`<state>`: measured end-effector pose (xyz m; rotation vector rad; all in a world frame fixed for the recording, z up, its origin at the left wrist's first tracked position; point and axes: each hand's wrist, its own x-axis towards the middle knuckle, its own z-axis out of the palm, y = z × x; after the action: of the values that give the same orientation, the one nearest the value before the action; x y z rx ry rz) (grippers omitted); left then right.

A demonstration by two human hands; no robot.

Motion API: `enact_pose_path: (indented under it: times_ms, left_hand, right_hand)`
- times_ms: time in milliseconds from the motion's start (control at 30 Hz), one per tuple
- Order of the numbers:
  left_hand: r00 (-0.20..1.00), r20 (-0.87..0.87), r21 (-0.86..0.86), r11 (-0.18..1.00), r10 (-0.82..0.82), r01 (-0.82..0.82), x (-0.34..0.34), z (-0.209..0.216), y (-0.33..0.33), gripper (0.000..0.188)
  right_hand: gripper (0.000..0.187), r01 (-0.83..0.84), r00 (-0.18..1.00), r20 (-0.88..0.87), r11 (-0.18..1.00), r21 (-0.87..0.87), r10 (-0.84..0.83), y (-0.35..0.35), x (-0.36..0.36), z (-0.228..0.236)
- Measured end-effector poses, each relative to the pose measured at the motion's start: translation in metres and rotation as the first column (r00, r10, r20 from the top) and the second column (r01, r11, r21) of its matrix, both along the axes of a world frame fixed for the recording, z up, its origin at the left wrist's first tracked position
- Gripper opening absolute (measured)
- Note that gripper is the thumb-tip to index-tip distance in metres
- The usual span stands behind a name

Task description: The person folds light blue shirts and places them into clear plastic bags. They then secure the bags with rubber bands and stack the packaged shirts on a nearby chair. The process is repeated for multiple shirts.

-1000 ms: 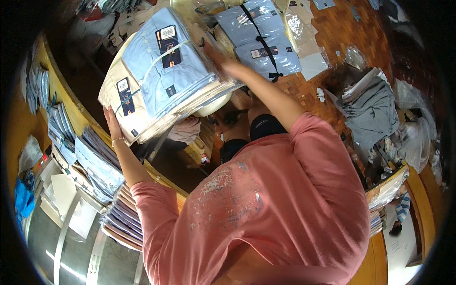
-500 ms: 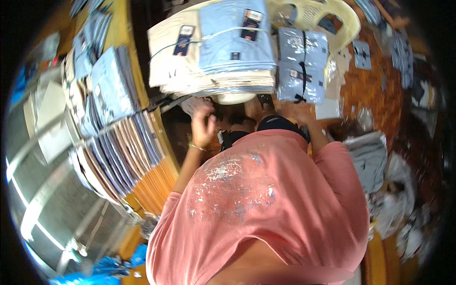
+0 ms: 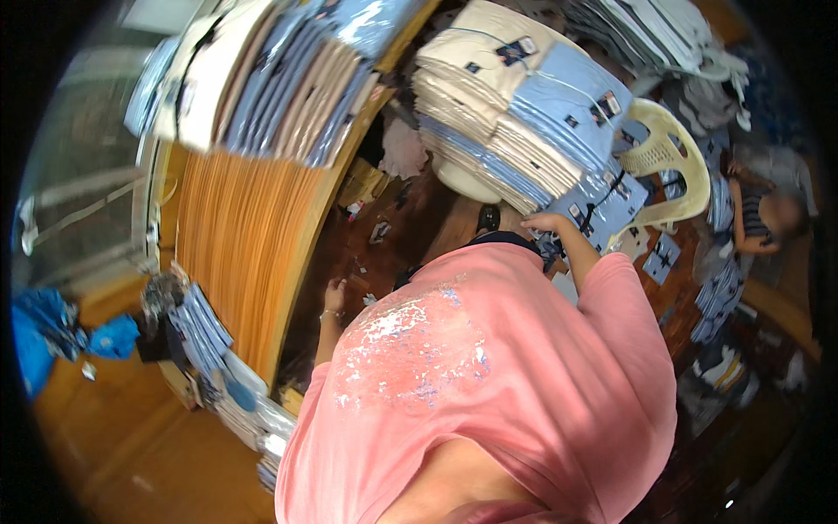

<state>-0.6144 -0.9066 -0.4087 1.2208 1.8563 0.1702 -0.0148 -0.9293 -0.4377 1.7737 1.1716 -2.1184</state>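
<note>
My left hand (image 3: 334, 297) hangs low beside my body, fingers loosely apart, holding nothing. My right hand (image 3: 546, 224) is stretched out with flat fingers, close to the lower front of a tall stack of folded shirts (image 3: 515, 122). Whether it touches the stack I cannot tell. The shirts are cream and light blue, in clear bags, tied with string and topped with dark tags (image 3: 517, 50). They rest on a cream plastic chair (image 3: 685, 166). Beside the stack lie bagged blue shirts (image 3: 615, 205) with a black tie.
At the left, a wooden cabinet (image 3: 249, 244) carries rows of bagged shirts (image 3: 288, 83). More folded packs (image 3: 199, 327) lie behind it, near a blue plastic bag (image 3: 65, 332). Grey garments (image 3: 655, 31) are piled at the far side. Another person (image 3: 772, 205) sits at the right. Scraps litter the floor (image 3: 384, 253).
My view has swung left, so the cabinet and chair appear further right. My left hand has dropped from near the stack to my side. My right hand has come forward beside the stack.
</note>
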Motion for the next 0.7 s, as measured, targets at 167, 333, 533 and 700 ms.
enact_pose_path:
  times_ms: [167,333,533,700]
  left_hand:
    - [0.980,0.179,0.004,0.996,0.083,-0.085,-0.021,-0.018,-0.054,0.037]
    - [0.906,0.373,-0.079,0.979,0.202,-0.186,-0.059,-0.081,-0.159,0.037]
    - [0.890,0.334,-0.086,0.951,0.310,-0.298,-0.114,-0.068,-0.209,0.038]
    - [0.894,0.308,0.009,0.939,0.325,-0.344,-0.157,-0.034,-0.224,0.038]
  right_hand:
    - [0.051,0.019,0.920,0.352,0.916,0.401,-0.173,0.012,-0.059,-0.093]
    - [0.058,-0.368,0.923,0.296,0.794,0.484,0.248,0.047,-0.186,-0.044]
    - [0.056,-0.440,0.898,0.258,0.688,0.577,0.357,0.058,-0.320,-0.019]
    - [0.051,-0.534,0.843,0.267,0.662,0.526,0.467,0.022,-0.380,-0.010]
